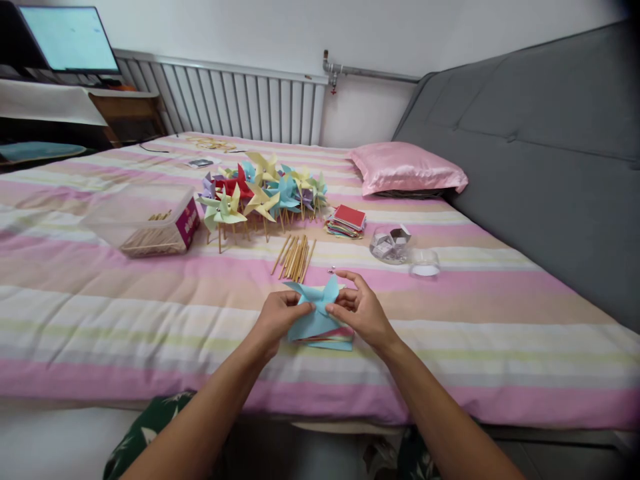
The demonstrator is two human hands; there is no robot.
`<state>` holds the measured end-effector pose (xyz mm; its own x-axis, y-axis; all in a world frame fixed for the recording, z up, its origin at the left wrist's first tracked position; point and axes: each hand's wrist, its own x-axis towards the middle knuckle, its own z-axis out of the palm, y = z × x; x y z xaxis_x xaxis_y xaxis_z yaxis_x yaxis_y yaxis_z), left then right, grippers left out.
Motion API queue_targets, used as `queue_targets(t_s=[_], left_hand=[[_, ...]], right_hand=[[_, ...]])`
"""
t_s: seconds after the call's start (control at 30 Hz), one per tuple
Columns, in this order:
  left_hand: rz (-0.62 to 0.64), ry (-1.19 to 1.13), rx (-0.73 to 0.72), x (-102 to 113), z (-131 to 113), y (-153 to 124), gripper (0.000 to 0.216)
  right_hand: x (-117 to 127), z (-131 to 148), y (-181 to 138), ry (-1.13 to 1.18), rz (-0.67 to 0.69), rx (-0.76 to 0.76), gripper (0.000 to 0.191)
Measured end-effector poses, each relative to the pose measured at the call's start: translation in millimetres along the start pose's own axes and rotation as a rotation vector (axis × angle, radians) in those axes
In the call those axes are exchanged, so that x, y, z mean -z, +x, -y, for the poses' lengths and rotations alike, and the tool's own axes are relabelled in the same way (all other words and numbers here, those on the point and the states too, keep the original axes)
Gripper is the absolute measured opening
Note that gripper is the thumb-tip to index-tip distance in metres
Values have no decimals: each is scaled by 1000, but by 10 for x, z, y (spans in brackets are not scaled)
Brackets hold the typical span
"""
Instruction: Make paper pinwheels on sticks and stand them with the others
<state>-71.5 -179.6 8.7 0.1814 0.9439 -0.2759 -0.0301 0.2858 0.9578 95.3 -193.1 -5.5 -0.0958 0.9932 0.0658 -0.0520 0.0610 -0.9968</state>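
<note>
A light blue paper pinwheel (314, 319), with some of its points folded in, is held between my two hands near the bed's front edge. My left hand (281, 316) pinches its left side, thumb toward the centre. From the right, my right hand (363, 308) presses its thumb on the paper, with the index finger stretched out beyond. Under the pinwheel lies a stack of coloured paper sheets (333, 343). Just past my hands are a bundle of wooden sticks (296, 259) and a tiny shiny pin (331, 269).
Finished pinwheels (263, 193) stand grouped farther back. Left of them is a clear plastic box (150, 227) with sticks inside. To the right lie a stack of paper squares (347, 221), a clear dish (390, 244), a tape roll (424, 262) and a pink pillow (407, 168).
</note>
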Motion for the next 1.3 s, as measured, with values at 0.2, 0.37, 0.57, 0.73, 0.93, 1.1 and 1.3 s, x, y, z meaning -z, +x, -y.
queue_targets(t_s=[0.2,0.37,0.57,0.73,0.93,1.1,1.3], left_hand=[[-56,-116,0,33,-14,12,19],[-160,-263,74,69,-39,40,20],[-182,-384,85,93,-32,74,22],[-147,-422,105,85,-22,54,20],[-99,-407,127,62,-1,47,21],[-98,-374,93,21,-26,4,19],[-110,-388,27,-26,-31,-37,24]], right_hand=[[6,-29,15,10,-124,71,52],[-18,23,-57,-109,-215,278,30],[-144,26,-174,-296,46,324,29],[-218,-107,-174,-374,128,315,30],[-224,-204,-149,-346,65,292,16],[-262,-162,-154,-246,6,220,15],[-315,-148,-141,-112,-94,122,19]])
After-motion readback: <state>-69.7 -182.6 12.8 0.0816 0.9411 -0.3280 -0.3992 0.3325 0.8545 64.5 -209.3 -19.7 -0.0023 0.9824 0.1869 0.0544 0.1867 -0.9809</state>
